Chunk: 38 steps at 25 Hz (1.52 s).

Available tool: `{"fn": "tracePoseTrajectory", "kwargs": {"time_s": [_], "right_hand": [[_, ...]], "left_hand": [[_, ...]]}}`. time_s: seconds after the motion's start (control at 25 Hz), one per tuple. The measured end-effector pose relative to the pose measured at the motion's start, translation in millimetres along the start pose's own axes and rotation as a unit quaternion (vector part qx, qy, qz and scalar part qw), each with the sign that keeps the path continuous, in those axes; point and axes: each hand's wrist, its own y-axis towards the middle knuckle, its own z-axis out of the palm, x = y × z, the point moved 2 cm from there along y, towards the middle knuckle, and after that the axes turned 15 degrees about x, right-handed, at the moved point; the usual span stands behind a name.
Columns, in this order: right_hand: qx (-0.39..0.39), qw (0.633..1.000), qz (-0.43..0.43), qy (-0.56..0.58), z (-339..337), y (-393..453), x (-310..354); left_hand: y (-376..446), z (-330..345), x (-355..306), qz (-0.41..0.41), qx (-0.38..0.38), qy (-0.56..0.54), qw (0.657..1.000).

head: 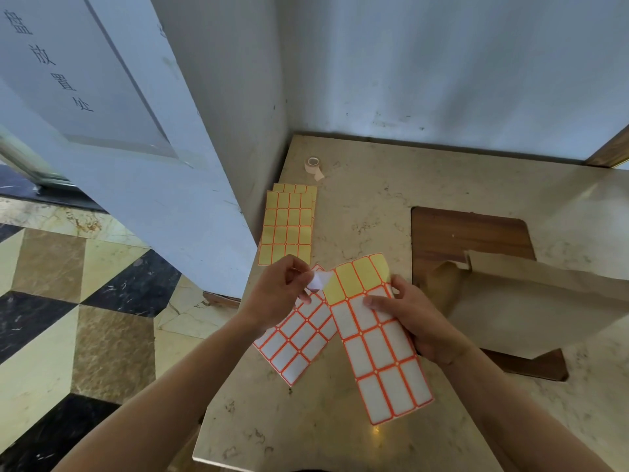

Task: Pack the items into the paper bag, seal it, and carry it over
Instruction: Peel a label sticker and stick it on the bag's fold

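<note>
At frame centre my right hand (422, 321) pinches a thin, floppy orange-gridded white label sheet (384, 349) by its edge, while my left hand (282, 291) peels off one small white sticker (318, 280). I judge the sticker feather-light and clingy, best held by a corner. The crumpled brown paper bag (531, 301) lies at the right, on the beige marble table (340, 420).

Your brown paper bag (531, 301): right end cut off by the frame edge. Second white label sheet (299, 338): partly hidden under your left hand (282, 291).
</note>
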Motion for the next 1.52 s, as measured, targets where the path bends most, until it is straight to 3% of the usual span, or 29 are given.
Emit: {"fn": "tracePoseTrajectory", "kwargs": {"time_s": [0.2,0.4,0.68,0.84,1.04,1.12,1.2,1.28,1.4,1.52], "right_hand": [[-0.025,0.995,0.083,-0.054,-7,16,-16],[-0.061,0.973,0.136,-0.177,1,43,-41],[-0.127,0.920,0.120,-0.350,-10,55,-65],[-0.167,0.865,0.096,-0.463,-13,45,-66],[-0.154,0.822,-0.017,-0.549,-3,7,-47],[-0.137,0.780,-0.124,-0.598,-2,-29,-27],[-0.162,0.701,-0.265,-0.643,-12,-72,-5],[-0.213,0.622,-0.341,-0.672,-40,-114,12],[-0.303,0.560,-0.313,-0.705,-97,-162,29],[-0.316,0.564,-0.218,-0.731,-141,-187,34]], "left_hand": [[1,-6,19,-0.024,-0.041,0.087,0.995],[1,-16,40,-0.068,-0.048,0.155,0.984],[-2,-13,35,-0.032,-0.049,0.194,0.979],[-2,-6,21,0.009,-0.057,0.226,0.972],[-2,7,-22,0.098,-0.078,0.295,0.947],[0,15,-48,0.125,-0.081,0.316,0.937],[4,26,-79,0.161,-0.096,0.336,0.923],[8,41,-112,0.194,-0.115,0.354,0.908],[13,67,-157,0.227,-0.142,0.378,0.886],[18,94,-194,0.254,-0.164,0.398,0.866]]}}
